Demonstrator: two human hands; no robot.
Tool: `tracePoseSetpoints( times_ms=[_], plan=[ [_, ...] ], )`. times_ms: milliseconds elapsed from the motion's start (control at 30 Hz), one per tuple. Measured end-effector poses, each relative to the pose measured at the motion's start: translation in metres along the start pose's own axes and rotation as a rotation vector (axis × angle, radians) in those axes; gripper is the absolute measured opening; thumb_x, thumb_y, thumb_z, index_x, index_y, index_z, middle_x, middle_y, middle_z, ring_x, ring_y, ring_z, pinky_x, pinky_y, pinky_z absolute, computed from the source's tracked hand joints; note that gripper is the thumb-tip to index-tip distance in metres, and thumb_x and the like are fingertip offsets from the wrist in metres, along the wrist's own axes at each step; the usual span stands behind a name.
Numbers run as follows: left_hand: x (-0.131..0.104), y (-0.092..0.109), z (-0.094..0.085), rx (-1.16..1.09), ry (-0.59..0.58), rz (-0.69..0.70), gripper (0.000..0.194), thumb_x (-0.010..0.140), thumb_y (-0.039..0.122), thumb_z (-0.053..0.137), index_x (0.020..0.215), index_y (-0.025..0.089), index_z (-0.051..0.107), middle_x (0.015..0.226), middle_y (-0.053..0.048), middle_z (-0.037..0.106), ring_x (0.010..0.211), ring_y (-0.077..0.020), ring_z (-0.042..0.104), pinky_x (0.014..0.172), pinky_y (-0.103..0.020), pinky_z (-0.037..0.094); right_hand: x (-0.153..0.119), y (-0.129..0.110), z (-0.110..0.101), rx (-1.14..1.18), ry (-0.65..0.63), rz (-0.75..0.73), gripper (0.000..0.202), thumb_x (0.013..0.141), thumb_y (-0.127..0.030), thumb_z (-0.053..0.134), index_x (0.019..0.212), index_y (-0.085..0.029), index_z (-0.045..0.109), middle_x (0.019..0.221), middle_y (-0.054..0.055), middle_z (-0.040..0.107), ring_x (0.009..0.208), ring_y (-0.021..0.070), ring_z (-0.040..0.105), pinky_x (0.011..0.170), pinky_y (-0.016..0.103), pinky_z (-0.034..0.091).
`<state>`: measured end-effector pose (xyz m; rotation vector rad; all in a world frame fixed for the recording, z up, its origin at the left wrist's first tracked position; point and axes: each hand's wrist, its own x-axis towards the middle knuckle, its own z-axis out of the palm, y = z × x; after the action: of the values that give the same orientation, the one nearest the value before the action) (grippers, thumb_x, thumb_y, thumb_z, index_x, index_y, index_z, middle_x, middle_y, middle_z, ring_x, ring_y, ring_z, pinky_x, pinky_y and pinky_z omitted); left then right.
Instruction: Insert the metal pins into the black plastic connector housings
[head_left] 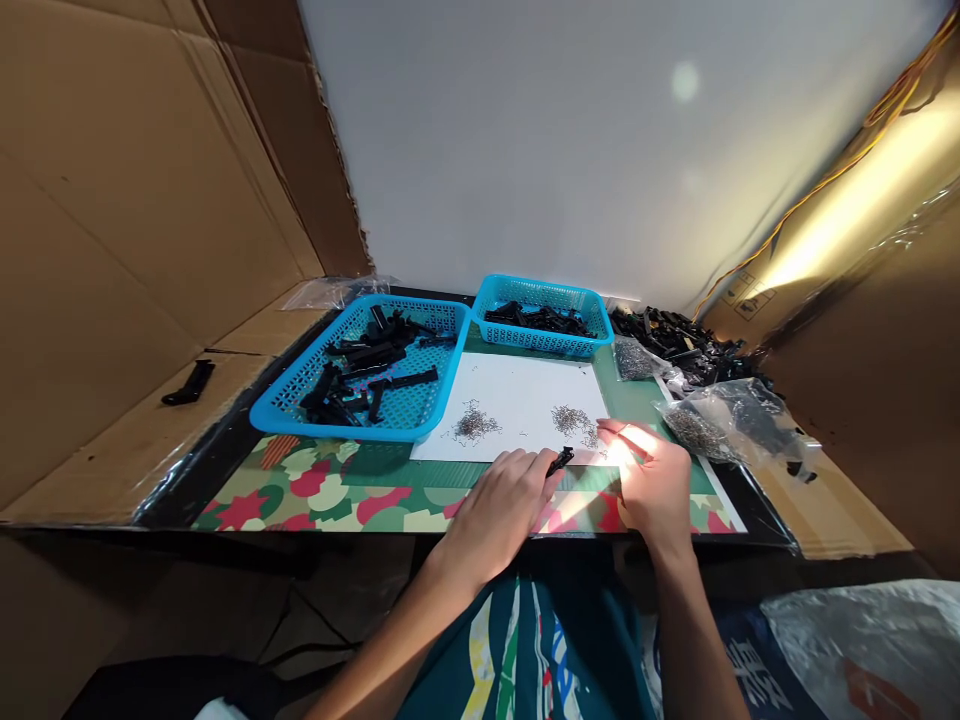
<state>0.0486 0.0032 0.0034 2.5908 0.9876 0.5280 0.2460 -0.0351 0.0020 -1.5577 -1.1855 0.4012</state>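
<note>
My left hand is closed around a small black plastic part, whose end sticks out past the thumb and forefinger. My right hand rests at the right edge of a pile of tiny wire-like metal pieces, brightly lit. Its fingertips are drawn together; anything between them is too small to make out. A second pile of the same metal pieces lies to the left. Both piles are on a white sheet of paper.
Blue plastic baskets at the left and back hold black parts. Heaped black parts and plastic bags of small pieces sit at right. Another black part lies on cardboard at left. Cardboard walls flank the table.
</note>
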Motion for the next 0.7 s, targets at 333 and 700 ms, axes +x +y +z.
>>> tracePoseSetpoints(
  times_ms=[333,700],
  plan=[
    [0.001,0.004,-0.005,0.007,-0.045,0.01,0.027,0.112,0.028,0.038,0.127,0.018,0.058,0.103,-0.009,0.069,0.099,-0.0284,0.065,0.081,-0.04,0.051,-0.001,0.0,0.025,0.193,0.045,0.141,0.024,0.084,-0.037,0.078,0.074,-0.017,0.07,0.065,0.004,0.072,0.061,0.0193,0.066,0.059,0.029,0.053],
    [0.002,-0.001,0.002,-0.012,-0.027,0.007,0.027,0.112,0.031,0.037,0.125,0.021,0.059,0.103,-0.008,0.07,0.097,-0.0277,0.065,0.081,-0.039,0.049,-0.003,-0.001,0.027,0.146,0.012,0.093,0.024,0.087,-0.037,0.074,0.074,-0.018,0.067,0.065,0.003,0.071,0.062,0.0206,0.072,0.06,0.029,0.054]
  ],
)
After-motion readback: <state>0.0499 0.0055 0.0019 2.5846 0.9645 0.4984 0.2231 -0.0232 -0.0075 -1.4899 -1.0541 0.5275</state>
